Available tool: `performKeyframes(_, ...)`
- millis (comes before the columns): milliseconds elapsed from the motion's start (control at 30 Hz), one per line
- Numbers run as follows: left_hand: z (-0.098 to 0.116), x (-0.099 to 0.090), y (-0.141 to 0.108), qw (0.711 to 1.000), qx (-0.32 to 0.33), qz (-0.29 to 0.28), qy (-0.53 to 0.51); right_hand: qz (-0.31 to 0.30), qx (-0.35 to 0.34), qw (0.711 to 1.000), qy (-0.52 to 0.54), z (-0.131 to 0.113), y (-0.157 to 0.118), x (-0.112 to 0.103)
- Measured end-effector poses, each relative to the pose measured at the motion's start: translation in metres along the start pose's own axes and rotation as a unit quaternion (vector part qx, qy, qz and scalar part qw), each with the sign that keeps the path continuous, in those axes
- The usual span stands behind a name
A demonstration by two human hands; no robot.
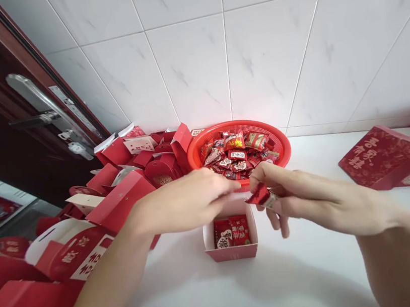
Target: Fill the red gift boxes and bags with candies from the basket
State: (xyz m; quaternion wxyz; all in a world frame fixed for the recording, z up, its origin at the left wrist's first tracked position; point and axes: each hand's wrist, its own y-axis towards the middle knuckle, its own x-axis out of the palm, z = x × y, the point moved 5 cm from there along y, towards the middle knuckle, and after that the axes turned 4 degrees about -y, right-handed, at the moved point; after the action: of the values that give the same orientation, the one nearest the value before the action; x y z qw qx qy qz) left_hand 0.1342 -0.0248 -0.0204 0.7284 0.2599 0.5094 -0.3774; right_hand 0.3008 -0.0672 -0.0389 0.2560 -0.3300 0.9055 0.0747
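Observation:
An open red box (233,253) with a white inside stands on the white table, with red candy packets (232,232) lying in it. Behind it is a red plastic basket (284,146) heaped with wrapped candies (236,154). My left hand (185,202) hovers palm down over the box's back left and the basket's front edge; its fingers are partly blurred, and whatever they may hold is hidden. To the right, my right hand (310,199) pinches a small red-wrapped candy (260,195) between thumb and fingers, above the box's right side.
Many red gift boxes (123,198) crowd the left side of the table. At the right stand more dark red boxes (384,156). A tiled wall (192,64) rises behind, and a dark door with a metal handle (38,118) is at the upper left.

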Motion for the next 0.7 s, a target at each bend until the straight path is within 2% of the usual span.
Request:
performKeyframes(133,0.002,-0.016,-0.003,0.984,-0.019,0.154,-0.084,0.005,0.005,0.999,0.046,0.010,0.017,0.004)
performKeyframes(200,0.002,-0.013,-0.004,0.974,-0.035,0.181,-0.131,0.027,0.002,0.998,0.052,0.013,0.023,0.003)
performKeyframes(333,-0.001,-0.005,-0.003,0.965,-0.056,0.167,-0.196,0.054,-0.017,0.994,0.094,0.013,0.028,0.001)
performKeyframes(467,-0.005,-0.001,-0.005,0.960,-0.056,0.122,-0.245,0.046,-0.008,0.991,0.123,0.015,0.029,0.001)
performKeyframes(600,-0.006,0.002,-0.007,0.967,-0.043,0.092,-0.232,0.041,-0.013,0.987,0.157,0.015,0.031,0.003)
performKeyframes(700,-0.005,0.003,-0.007,0.975,-0.040,0.093,-0.200,0.038,-0.014,0.986,0.162,0.016,0.032,0.003)
